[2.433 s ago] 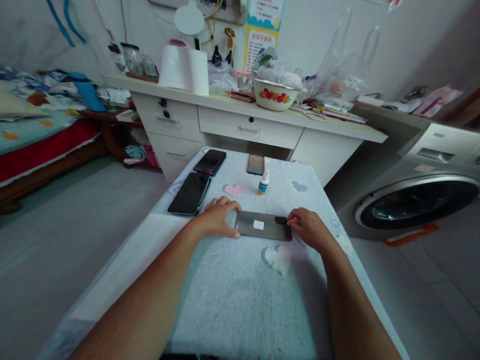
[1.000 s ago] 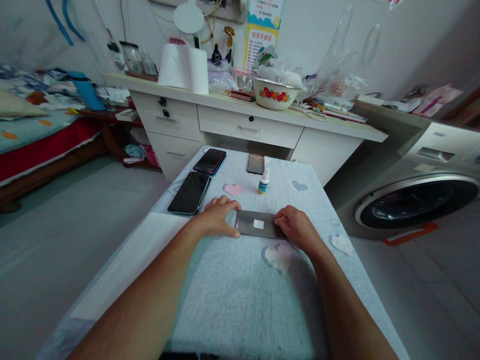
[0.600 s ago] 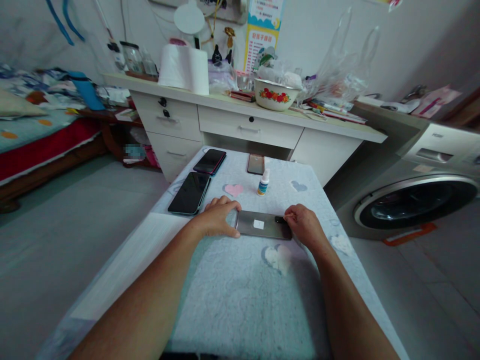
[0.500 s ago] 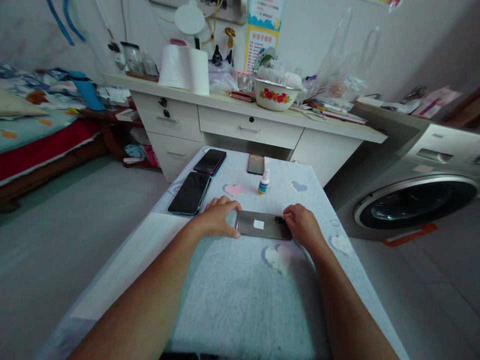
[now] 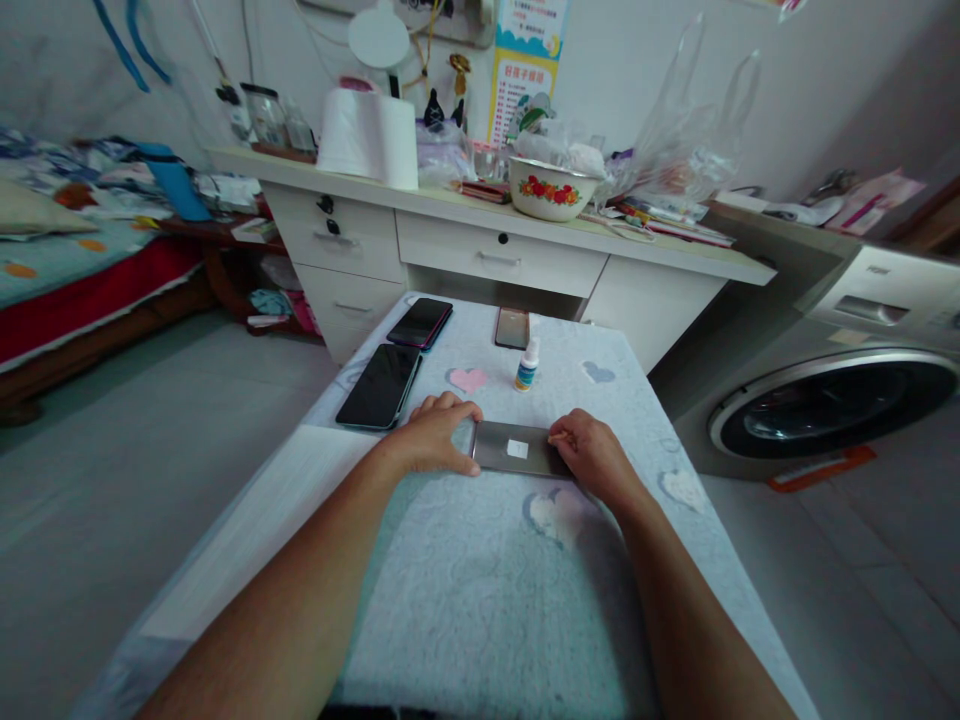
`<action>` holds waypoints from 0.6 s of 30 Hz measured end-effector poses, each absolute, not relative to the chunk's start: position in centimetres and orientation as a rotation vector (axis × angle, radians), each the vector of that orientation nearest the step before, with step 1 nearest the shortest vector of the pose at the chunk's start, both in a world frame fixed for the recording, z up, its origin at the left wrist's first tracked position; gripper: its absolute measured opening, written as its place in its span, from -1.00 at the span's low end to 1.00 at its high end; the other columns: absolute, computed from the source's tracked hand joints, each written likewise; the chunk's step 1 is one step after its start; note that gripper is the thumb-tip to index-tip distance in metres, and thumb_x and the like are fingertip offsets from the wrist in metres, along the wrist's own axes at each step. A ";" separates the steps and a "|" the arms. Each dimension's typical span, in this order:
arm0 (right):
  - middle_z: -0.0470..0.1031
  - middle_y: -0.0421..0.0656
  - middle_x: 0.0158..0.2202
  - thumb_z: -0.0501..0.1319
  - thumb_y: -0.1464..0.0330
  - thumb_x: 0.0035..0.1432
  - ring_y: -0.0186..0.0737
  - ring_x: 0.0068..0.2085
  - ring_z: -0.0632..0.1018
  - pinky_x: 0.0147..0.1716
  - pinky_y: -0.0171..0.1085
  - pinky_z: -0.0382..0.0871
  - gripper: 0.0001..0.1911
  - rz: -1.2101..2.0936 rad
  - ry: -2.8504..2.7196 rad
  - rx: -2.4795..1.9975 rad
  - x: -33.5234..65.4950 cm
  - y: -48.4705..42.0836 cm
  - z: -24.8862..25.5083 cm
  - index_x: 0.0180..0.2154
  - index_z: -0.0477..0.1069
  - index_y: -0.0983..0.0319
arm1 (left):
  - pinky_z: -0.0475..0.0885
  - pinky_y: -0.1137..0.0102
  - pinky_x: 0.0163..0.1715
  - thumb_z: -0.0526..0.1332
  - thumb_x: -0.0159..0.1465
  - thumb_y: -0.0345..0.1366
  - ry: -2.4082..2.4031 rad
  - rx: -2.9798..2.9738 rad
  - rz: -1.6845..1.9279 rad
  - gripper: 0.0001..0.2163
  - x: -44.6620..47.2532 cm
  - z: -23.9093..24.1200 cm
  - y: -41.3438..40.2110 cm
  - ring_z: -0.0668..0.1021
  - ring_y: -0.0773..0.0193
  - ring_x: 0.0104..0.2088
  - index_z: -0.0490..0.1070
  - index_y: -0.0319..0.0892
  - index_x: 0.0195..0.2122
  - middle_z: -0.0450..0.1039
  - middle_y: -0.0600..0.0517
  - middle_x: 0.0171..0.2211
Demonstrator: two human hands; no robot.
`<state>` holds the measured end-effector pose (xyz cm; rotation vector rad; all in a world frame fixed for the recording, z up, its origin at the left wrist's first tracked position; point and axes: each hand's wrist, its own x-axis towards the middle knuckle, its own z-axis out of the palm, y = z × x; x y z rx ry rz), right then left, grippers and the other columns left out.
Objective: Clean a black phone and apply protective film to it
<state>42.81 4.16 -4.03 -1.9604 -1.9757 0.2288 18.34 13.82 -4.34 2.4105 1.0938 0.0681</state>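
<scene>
A grey phone (image 5: pixel 514 449) lies face down across the table, a small white sticker on its back. My left hand (image 5: pixel 435 434) rests on the phone's left end, fingers curled over it, holding it still. My right hand (image 5: pixel 592 455) covers the phone's right end, fingers pinched on a small thin thing whose orange tip shows at the fingertips; I cannot make out what it is. The camera end of the phone is hidden under this hand.
On the pale blue heart-patterned cloth (image 5: pixel 480 590) lie two dark phones (image 5: pixel 380 386) (image 5: pixel 421 323), a third phone (image 5: pixel 512 327) and a small dropper bottle (image 5: pixel 527 366). A cluttered white desk (image 5: pixel 495 250) stands behind, a washing machine (image 5: pixel 832 390) at right, a bed (image 5: pixel 67 270) at left.
My right hand slid left over the phone's camera end, covering it, after drawing right half a second ago. The left hand and the phone stayed put.
</scene>
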 end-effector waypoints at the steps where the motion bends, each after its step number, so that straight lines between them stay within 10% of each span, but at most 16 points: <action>1: 0.41 -0.16 -0.33 0.12 0.46 0.10 -0.33 -0.33 0.41 -0.32 -0.36 0.18 -0.86 0.253 -1.983 -1.947 42.9 4.0 -3.9 -0.34 0.46 0.24 | 0.23 0.24 -0.02 0.35 -0.19 -0.01 1.096 2.410 0.066 -0.36 18.3 -4.4 13.8 0.27 0.02 0.01 0.25 0.10 -0.03 0.19 0.04 -0.06; 18: 0.42 -0.16 -0.37 0.12 0.48 0.05 -0.33 -0.36 0.42 -0.34 -0.37 0.21 -0.85 0.344 -2.029 -1.839 42.8 3.6 -3.6 -0.38 0.47 0.24 | 0.23 0.24 -0.03 0.35 -0.20 0.01 1.079 2.428 0.089 -0.36 18.2 -4.8 14.0 0.27 0.03 0.00 0.25 0.11 -0.03 0.19 0.05 -0.06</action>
